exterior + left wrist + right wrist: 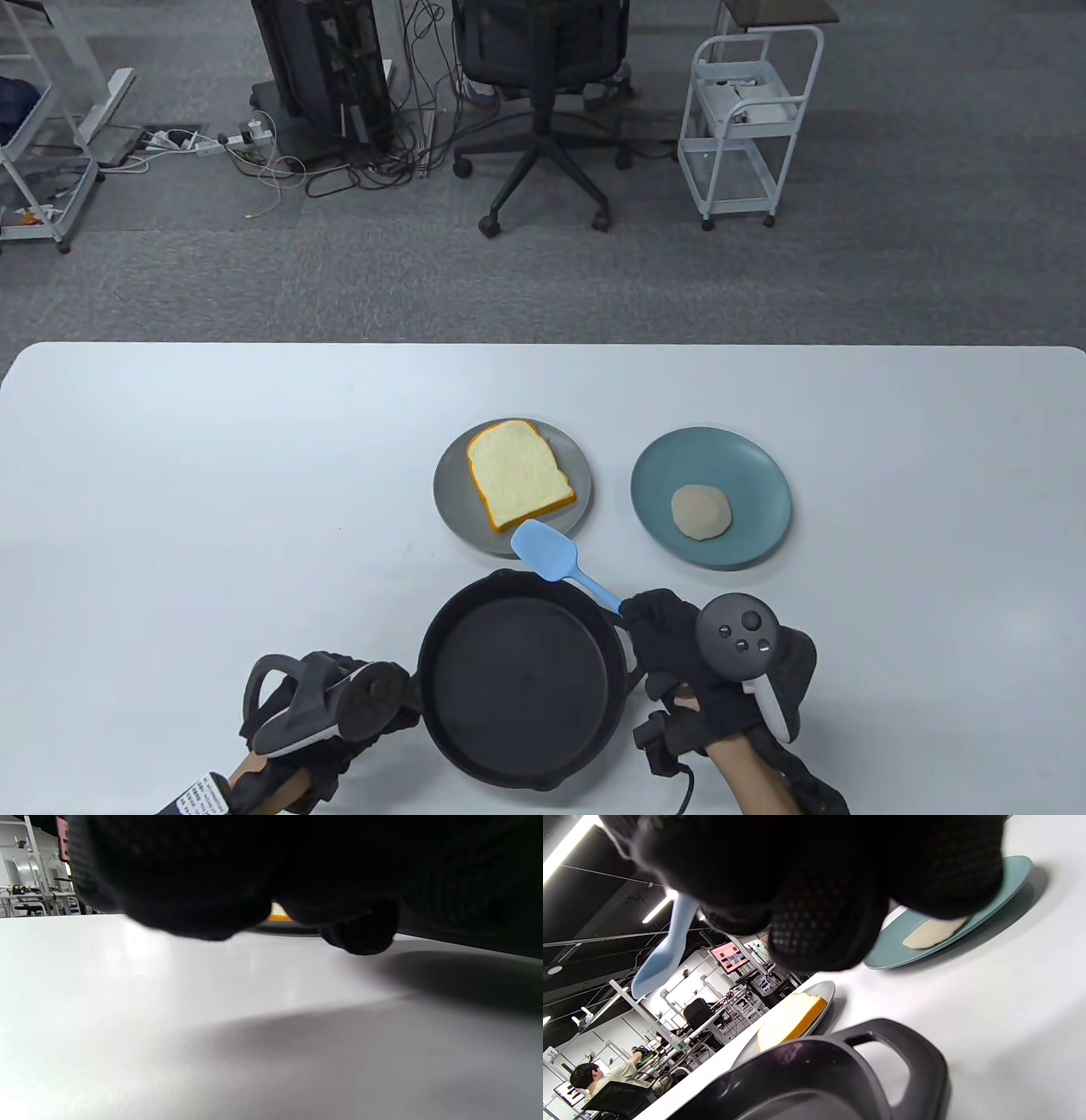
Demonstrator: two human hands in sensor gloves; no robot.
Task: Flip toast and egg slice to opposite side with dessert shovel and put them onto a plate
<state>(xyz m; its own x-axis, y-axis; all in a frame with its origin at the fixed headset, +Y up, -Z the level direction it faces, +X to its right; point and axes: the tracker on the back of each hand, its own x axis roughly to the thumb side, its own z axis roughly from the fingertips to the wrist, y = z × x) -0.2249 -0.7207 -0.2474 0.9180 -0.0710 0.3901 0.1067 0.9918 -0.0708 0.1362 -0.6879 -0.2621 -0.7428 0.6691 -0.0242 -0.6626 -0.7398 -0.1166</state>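
White table [212, 509] carries every item. Black skillet [522, 675] sits at the near edge, 6 o'clock from the table's centre, its pan showing no food; a loop handle [882, 1052] shows in the right wrist view. Grey plate [450, 501] lies at 12 o'clock from the skillet, just beyond its rim, and bears the toast [517, 475] lying flat, crust edge orange. Teal plate [747, 458] stands at 3 o'clock from the grey plate, apart from it, and holds the egg slice [701, 512] — pale, round, lying toward the near side. Right hand [679, 649], gloved with tracker on its back, grips the handle of the blue dessert shovel [547, 552] at 3 o'clock of the skillet; the blade points to 10 o'clock and hangs over the gap between skillet rim and grey plate, just short of the toast. Left hand [331, 705] rests at 9 o'clock of the skillet against its side — whether its fingers grip anything cannot be told; the left wrist view shows only dark glove above bare table.
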